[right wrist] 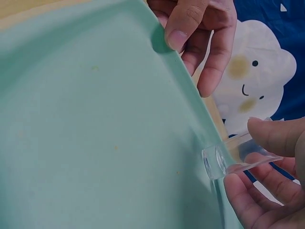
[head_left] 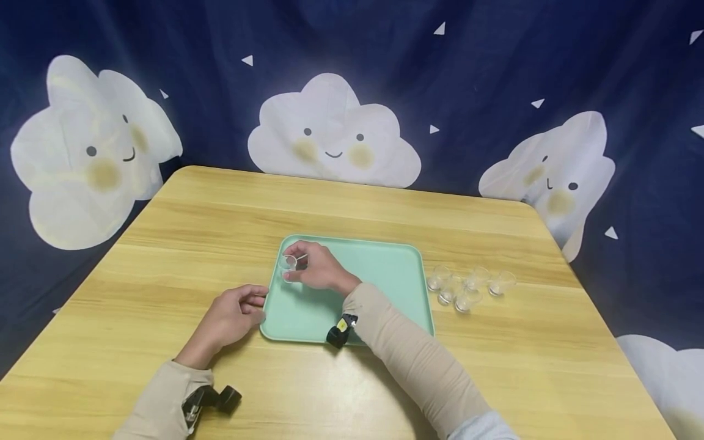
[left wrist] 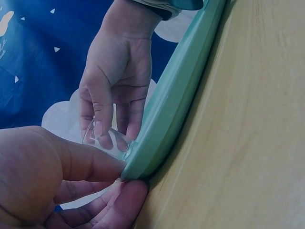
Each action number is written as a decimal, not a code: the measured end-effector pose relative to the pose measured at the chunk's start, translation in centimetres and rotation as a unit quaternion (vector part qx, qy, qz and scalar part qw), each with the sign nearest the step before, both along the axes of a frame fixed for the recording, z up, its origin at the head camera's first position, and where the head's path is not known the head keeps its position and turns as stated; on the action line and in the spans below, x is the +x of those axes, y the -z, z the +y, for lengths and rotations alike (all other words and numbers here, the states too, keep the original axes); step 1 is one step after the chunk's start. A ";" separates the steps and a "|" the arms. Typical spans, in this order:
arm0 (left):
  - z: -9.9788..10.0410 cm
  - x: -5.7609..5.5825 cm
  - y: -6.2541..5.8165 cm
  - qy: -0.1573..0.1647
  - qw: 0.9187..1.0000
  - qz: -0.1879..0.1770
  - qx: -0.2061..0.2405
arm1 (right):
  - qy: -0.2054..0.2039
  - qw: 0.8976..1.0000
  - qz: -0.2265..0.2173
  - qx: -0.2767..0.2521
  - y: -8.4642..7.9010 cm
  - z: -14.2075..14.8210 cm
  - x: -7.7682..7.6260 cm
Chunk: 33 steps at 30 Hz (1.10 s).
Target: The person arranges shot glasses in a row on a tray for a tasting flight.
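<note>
A clear shot glass (head_left: pixel 288 264) with a thick base is at the left side of the pale green tray (head_left: pixel 379 275). My right hand (head_left: pixel 321 267) holds it between thumb and fingers. In the right wrist view the shot glass (right wrist: pixel 215 162) has its base at the tray's side rim; whether it touches the tray I cannot tell. My left hand (head_left: pixel 232 316) grips the tray's left edge. Its thumb (right wrist: pixel 177 39) lies on the rim, with the fingers on the outer side. The left wrist view shows the right hand (left wrist: pixel 114 71) reaching down around the glass.
Several more clear shot glasses (head_left: pixel 467 299) stand in a loose group just right of the tray, on the wooden table (head_left: pixel 528 366). A dark blue curtain (head_left: pixel 473 73) with smiling clouds hangs behind the table.
</note>
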<state>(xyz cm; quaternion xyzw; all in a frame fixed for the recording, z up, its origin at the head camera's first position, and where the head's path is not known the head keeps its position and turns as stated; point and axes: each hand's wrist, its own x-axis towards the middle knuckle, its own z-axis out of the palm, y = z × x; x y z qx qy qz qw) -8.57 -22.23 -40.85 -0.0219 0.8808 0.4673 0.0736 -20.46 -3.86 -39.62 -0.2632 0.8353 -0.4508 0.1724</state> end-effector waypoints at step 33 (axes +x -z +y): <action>0.1 -0.1 0.3 -0.005 1.000 0.007 -0.025 | 0.025 0.992 0.009 -0.127 -3.6 11.3 -0.6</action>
